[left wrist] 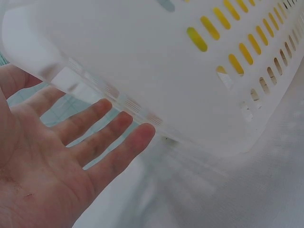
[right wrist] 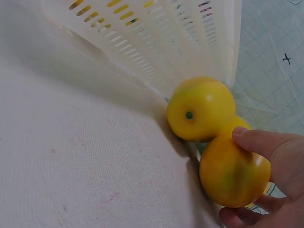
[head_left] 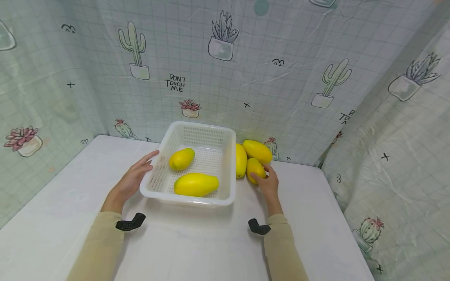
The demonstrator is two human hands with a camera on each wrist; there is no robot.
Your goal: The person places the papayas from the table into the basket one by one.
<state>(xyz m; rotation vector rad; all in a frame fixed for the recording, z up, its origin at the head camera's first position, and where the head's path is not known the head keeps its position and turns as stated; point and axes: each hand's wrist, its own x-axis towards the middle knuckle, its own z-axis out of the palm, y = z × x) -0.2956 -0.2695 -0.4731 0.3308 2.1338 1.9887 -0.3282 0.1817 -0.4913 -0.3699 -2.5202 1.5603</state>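
Observation:
A white plastic basket [head_left: 200,201] with slotted walls holds a yellow mango [head_left: 181,159] and a larger, longer yellow fruit [head_left: 196,184]. My left hand [head_left: 131,179] is at the basket's left side, its fingers extended; in the left wrist view the fingertips [left wrist: 142,135] lie right at the wall. On the other side, my right hand [head_left: 268,183] grips another yellow mango [head_left: 255,170] between thumb and fingers. In the right wrist view this mango [right wrist: 232,173] sits low, beside a rounder-looking yellow fruit end [right wrist: 202,109] with a green spot.
Two long yellow fruits stand close by the basket's right side: one along its wall [head_left: 240,160], the other behind the gripped mango [head_left: 258,151]. A cactus-print curtain [head_left: 225,86] hangs behind the white table [head_left: 197,249] and along both sides.

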